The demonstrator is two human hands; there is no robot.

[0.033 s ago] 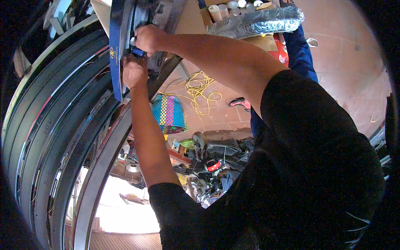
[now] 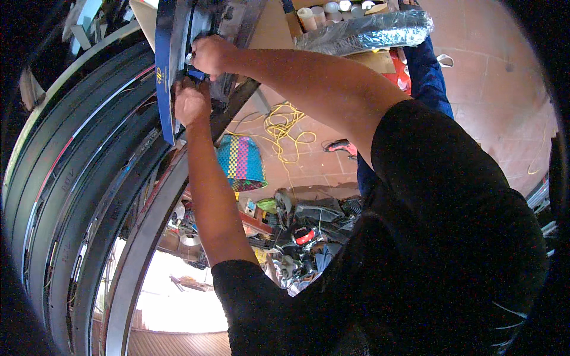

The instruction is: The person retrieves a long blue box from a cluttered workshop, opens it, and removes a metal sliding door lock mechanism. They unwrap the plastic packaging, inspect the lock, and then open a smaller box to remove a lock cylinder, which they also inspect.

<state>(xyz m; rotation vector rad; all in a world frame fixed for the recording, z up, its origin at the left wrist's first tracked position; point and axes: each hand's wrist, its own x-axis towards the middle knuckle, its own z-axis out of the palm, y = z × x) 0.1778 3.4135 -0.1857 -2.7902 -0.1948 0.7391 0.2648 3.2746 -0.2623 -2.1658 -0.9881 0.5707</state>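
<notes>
Both my hands are close together at the upper left, in front of a tall dark grey framed piece point(image 2: 231, 35). My right hand point(image 2: 214, 56) is closed, its fingers curled near a small silvery part point(image 2: 189, 59); what it grips is hidden. Just below it, my left hand point(image 2: 193, 104) is closed too, its fingertips out of sight. A small blue piece point(image 2: 198, 75) shows between the two hands; I cannot tell which hand holds it. Along their left side stands a long blue panel point(image 2: 164, 77) with a yellow mark.
Long dark curved-looking panels point(image 2: 89, 148) stand in a row at left. A yellow cord point(image 2: 282, 127) and a checkered woven bag point(image 2: 240, 160) lie on the tiled floor. Plastic-wrapped stock point(image 2: 368, 32) sits beside a box of rolls point(image 2: 320, 15). Mixed clutter point(image 2: 303, 231) lies nearest me.
</notes>
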